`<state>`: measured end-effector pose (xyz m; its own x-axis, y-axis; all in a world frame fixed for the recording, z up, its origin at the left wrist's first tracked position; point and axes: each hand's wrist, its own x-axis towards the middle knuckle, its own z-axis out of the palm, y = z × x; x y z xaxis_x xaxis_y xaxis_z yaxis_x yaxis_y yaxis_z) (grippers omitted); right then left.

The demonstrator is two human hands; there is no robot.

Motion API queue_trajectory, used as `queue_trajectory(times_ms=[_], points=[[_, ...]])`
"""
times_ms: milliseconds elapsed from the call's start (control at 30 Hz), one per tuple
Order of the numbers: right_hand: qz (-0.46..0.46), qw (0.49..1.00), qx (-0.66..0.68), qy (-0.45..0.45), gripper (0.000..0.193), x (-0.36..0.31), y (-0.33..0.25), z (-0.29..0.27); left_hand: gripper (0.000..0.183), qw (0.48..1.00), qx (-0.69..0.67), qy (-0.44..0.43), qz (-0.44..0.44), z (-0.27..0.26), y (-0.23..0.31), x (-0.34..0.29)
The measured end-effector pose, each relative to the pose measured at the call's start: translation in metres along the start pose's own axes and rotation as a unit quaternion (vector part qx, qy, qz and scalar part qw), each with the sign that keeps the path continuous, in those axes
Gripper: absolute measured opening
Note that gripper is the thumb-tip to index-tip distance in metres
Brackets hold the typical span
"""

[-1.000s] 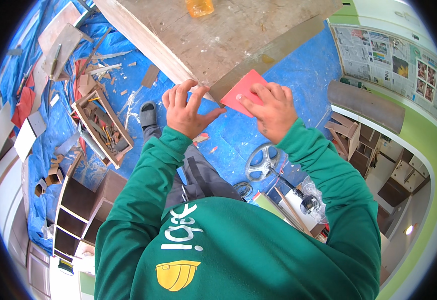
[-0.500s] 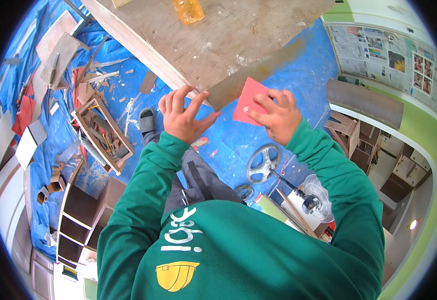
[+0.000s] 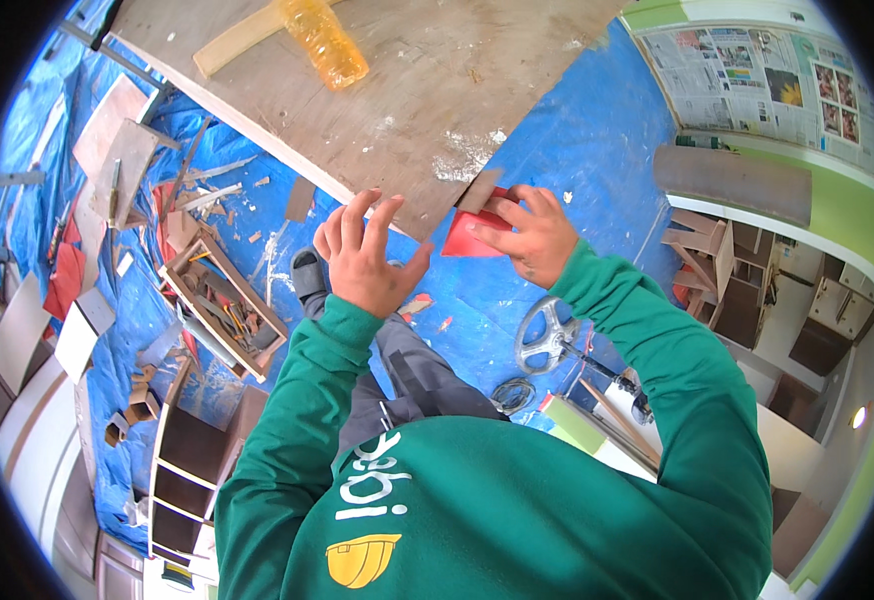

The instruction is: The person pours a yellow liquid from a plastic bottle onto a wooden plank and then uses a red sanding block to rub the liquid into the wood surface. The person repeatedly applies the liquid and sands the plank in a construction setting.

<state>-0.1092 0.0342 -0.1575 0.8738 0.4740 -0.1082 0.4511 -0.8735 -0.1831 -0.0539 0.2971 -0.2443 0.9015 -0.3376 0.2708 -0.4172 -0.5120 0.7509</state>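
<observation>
My right hand (image 3: 537, 235) pinches a small red sheet (image 3: 472, 232), its kind not clear, between thumb and fingers, just off the near corner of a brown wooden board (image 3: 357, 130). A short brown piece (image 3: 479, 192) shows between that board and my right fingertips; the fingers hide part of it, and I cannot tell whether they hold it. My left hand (image 3: 365, 260) has its fingers spread and nothing visible in them. It is at the board's near-left edge, its thumb close to the corner; I cannot tell whether it touches.
On the board lie a clear plastic bottle of amber liquid (image 3: 327, 45) and a pale wood strip (image 3: 237, 40). Blue tarp (image 3: 597, 130) covers the floor. A wooden toolbox (image 3: 222, 300) and wood scraps are at left; a fan base (image 3: 547, 335) and shelf pieces (image 3: 707, 255) at right.
The long brown strip below the board's edge now shows only as a short piece by my right hand. The red sheet has tilted and moved slightly left. More of the board and bottle shows.
</observation>
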Motion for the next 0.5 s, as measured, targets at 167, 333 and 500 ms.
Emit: queue_trajectory(times_ms=[167,333,500], points=[[0.013,0.999,-0.005,0.033,0.051,0.001,0.002,0.008,0.070,0.999,-0.022,-0.022,0.036,-0.010,0.005,0.010],[0.024,0.998,-0.005,0.053,0.050,-0.004,0.001,0.017,0.070,0.983,-0.078,-0.113,0.122,-0.013,0.017,0.051],[0.018,0.996,-0.017,0.089,0.044,-0.003,0.000,0.016,0.076,0.911,0.008,-0.283,0.299,-0.006,0.048,0.131]])
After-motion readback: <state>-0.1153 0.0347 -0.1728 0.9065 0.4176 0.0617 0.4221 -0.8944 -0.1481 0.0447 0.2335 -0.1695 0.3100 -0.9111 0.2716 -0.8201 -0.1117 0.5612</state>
